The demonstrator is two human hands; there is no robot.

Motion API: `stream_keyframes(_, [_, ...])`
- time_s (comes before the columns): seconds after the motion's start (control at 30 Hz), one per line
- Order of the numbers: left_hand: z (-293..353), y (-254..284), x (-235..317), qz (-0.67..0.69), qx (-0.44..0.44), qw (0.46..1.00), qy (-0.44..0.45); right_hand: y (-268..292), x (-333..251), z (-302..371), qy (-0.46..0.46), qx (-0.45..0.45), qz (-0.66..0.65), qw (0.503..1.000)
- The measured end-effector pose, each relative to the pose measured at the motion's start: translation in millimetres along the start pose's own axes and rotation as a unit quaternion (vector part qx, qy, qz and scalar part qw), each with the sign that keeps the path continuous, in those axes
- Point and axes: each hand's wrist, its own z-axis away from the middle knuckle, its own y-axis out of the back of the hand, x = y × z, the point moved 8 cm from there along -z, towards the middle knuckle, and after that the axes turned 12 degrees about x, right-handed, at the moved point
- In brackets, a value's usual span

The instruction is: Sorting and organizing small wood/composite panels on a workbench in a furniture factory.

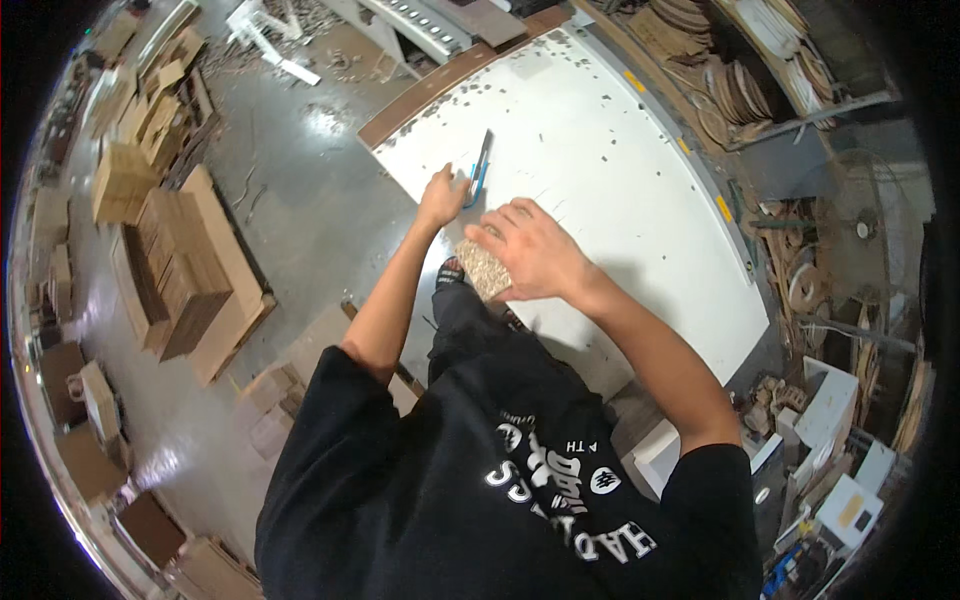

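My right hand (535,250) is wrapped over a rough, speckled tan block (484,270) that looks like chipboard, above the near left edge of a white-topped table (640,230). My left hand (442,200) is at the table's left edge, thumb and forefinger apart. Just right of it is a blue-handled cutting tool (478,180), its dark blade pointing away from me; whether it is a knife or scissors is unclear. The left thumb comes close to the blue handle, and I cannot tell if they touch.
Dark chips (460,95) are scattered over the table's far end, beside a brown strip (440,85). A rail (690,150) with yellow marks runs along the right side. Stacked boards (180,270) stand on the floor at left. Shelves of curved wooden pieces (735,95) rise at far right.
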Motion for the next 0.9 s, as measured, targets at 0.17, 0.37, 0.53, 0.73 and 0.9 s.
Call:
stream_keyframes(0.17, [96.8, 68.0, 50.5, 0.382, -0.085, 0.92, -0.034, 8.6, 15.6, 2.4, -0.047, 0.007, -0.014, 0.999])
stream_keyframes(0.37, [126.3, 40.5, 50.5, 0.174, -0.155, 0.941, -0.244, 2.0, 34.6, -31.2, -0.105, 0.041, -0.082, 0.99])
stream_keyframes(0.53, [73.5, 32.1, 76.9, 0.182, -0.215, 0.933, -0.222, 28.4, 89.7, -15.3, -0.248, 0.096, -0.071, 0.961])
stream_keyframes(0.73, [45.4, -2.5, 151.1, 0.257, -0.446, 0.854, -0.075, 36.1, 126.5, 161.4, -0.578, 0.392, -0.099, 0.709])
stream_keyframes(0.9, [76.6, -54.6, 164.5, 0.261, -0.594, 0.742, 0.169, -71.3, 6.1, 194.3, -0.687, 0.332, -0.516, 0.389])
